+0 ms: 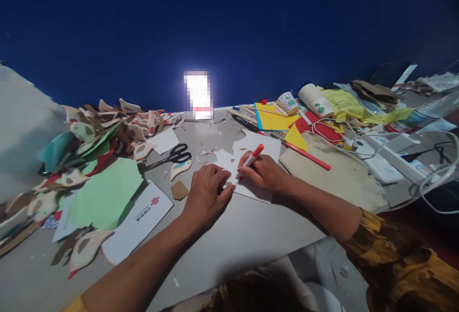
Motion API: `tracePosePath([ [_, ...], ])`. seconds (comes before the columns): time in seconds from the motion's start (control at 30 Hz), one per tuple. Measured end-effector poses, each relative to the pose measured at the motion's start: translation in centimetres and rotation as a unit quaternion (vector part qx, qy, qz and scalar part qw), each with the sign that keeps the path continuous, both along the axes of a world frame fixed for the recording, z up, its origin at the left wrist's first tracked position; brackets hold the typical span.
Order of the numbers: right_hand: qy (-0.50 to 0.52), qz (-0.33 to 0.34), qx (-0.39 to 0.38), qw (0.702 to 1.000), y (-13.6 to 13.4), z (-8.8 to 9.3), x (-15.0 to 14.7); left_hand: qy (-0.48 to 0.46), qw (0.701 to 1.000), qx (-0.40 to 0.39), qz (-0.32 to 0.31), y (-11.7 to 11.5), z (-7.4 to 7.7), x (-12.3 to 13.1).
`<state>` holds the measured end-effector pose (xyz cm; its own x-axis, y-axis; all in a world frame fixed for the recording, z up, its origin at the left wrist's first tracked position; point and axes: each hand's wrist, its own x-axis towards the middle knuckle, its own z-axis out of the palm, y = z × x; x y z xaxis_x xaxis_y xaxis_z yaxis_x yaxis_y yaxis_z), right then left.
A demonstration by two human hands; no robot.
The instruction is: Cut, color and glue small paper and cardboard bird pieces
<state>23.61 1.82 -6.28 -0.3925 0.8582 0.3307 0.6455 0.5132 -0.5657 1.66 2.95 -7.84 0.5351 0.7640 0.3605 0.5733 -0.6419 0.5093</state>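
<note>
My right hand (263,171) is closed around a marker (254,155) with a white barrel and an orange-red end, its lower end pointing down at white paper. Facing it, my left hand (211,190) has its fingers curled together, pinching the edge of a small white paper piece (229,181) near the marker's lower end. White sheets (265,147) with cut edges lie beneath and behind both hands. Left of my left hand are a small brown scrap (179,190), a painted bird-shaped cutout (181,169) and black-handled scissors (179,153).
Piled bird cutouts (138,128), green paper (107,192) and a white printed sheet (152,214) cover the left side. A bright blurred light (199,94) stands at the back. At right lie a red pen (308,155), a cardboard piece (333,173), paper cups (315,99) and cabled power strips (376,159).
</note>
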Motion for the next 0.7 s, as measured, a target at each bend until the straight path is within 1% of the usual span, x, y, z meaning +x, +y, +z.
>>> tracePosePath([
  [0.13, 0.033, -0.006, -0.020, 0.999, 0.0, 0.2, 0.1, 0.000, 1.000, 0.000, 0.000, 0.0, 0.0, 0.0],
  [0.27, 0.127, -0.055, -0.015, 0.990, -0.2, 0.9, 0.4, -0.006, 1.000, 0.001, 0.003, 0.0, -0.1, 0.0],
  [0.33, 0.148, -0.061, -0.015, 0.987, -0.3, 1.3, 0.4, -0.006, 1.000, -0.001, 0.002, 0.0, -0.1, 0.0],
  [0.47, 0.111, -0.026, -0.029, 0.993, -0.4, 1.2, 0.1, -0.002, 1.000, -0.008, 0.002, -0.1, 0.0, 0.0],
  [0.63, 0.062, -0.017, -0.038, 0.997, -0.2, 0.6, 0.0, 0.003, 1.000, -0.005, 0.003, -0.1, 0.1, 0.0],
  [0.7, 0.066, -0.019, -0.053, 0.996, -0.2, 0.6, 0.1, 0.001, 1.000, -0.003, 0.001, -0.1, 0.0, 0.0],
])
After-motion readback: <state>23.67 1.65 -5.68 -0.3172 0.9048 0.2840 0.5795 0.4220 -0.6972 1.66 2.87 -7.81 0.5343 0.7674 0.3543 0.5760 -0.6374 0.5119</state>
